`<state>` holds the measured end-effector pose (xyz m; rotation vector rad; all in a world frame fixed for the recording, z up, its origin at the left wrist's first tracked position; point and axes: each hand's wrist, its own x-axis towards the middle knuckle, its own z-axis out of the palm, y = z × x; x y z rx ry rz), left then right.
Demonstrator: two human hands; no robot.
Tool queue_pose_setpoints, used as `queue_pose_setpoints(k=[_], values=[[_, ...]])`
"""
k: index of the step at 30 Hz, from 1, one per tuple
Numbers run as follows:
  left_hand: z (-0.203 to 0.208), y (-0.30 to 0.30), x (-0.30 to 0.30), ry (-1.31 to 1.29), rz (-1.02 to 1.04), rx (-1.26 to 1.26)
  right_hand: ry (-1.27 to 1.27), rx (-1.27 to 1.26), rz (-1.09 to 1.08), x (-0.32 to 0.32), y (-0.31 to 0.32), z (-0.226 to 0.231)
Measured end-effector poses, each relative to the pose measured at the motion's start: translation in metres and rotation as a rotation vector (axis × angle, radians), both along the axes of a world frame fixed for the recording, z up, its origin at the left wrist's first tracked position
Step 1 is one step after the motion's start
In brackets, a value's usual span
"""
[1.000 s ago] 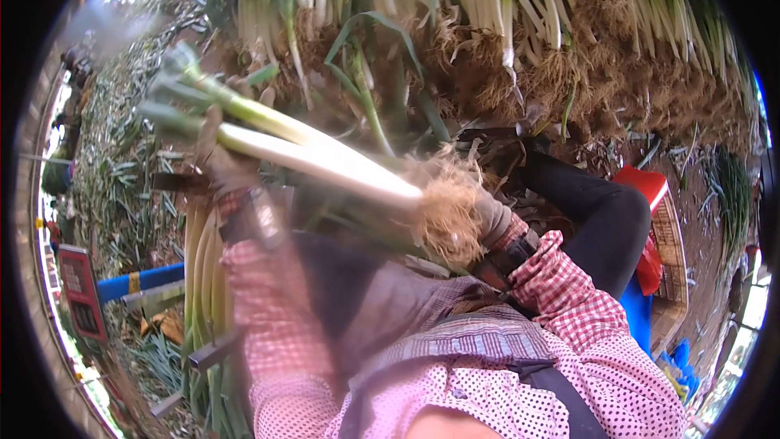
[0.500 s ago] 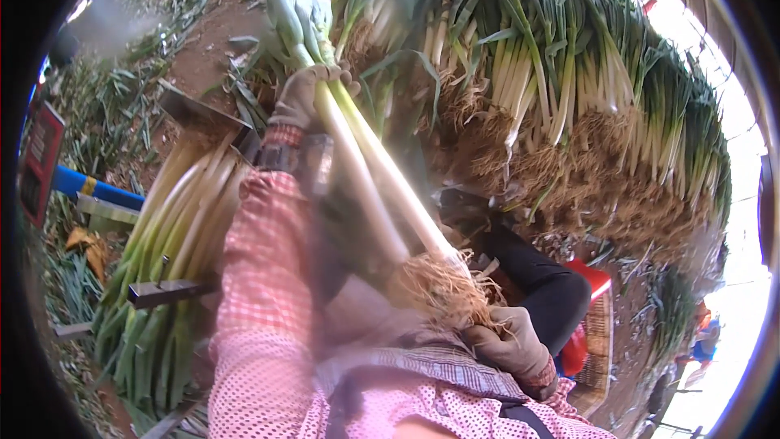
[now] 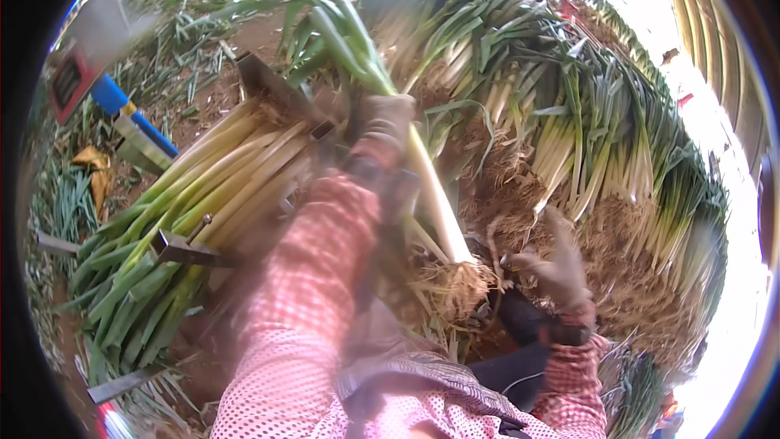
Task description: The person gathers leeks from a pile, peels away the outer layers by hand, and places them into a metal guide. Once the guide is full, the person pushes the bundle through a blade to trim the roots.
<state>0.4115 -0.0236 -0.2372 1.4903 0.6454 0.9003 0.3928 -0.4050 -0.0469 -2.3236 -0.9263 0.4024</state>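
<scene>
My left hand (image 3: pixel 385 119), in a tan glove, is closed around long green onions (image 3: pixel 439 195) just below their leaves. They slant down to the right, with a thick white stalk in front and brown roots (image 3: pixel 459 286) at the lower end. Another pale stalk shows partly behind. My right hand (image 3: pixel 561 268), also gloved and slightly blurred, is raised to the right of those roots. Its fingers are apart and I see nothing in them. On my left, a pile of green onions (image 3: pixel 219 171) lies in a metal rack (image 3: pixel 185 250).
Rows of rooted green onions (image 3: pixel 597 142) curve along the far and right sides. Metal plates and posts (image 3: pixel 272 85) stand up from the rack close to my left forearm. A blue bar (image 3: pixel 138 114) lies beyond the rack. Leaf scraps (image 3: pixel 187 41) litter the ground.
My right hand has left the roots, moving up and to the right, and its fingers have spread. My left hand keeps its hold near the leaves. The whole view has shifted.
</scene>
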Motion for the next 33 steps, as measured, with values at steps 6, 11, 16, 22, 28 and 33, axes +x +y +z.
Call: queue_pose_setpoints(k=[6, 11, 16, 22, 28, 33], values=[[0.121, -0.113, 0.022, -0.369, -0.091, -0.93, -0.1, -0.161, -0.059, 0.003, 0.018, -0.069], [0.171, -0.1, -0.015, -0.872, -0.353, -1.166, -0.181, -0.043, 0.016, -0.063, -0.012, 0.013], [0.233, -0.058, -0.1, -1.05, -0.203, -0.496, -0.441, 0.179, 0.162, -0.059, 0.007, 0.02], [0.335, -0.005, -0.374, -0.743, 0.187, 0.35, -0.322, 0.351, 0.673, -0.071, 0.21, 0.063], [0.25, -0.046, -0.497, -0.52, 0.533, 0.1, -0.332, -0.167, 1.397, -0.087, 0.378, 0.022], [0.135, -0.13, -0.479, -0.117, 0.245, -0.576, -0.363, -0.587, 1.338, -0.046, 0.389, -0.037]])
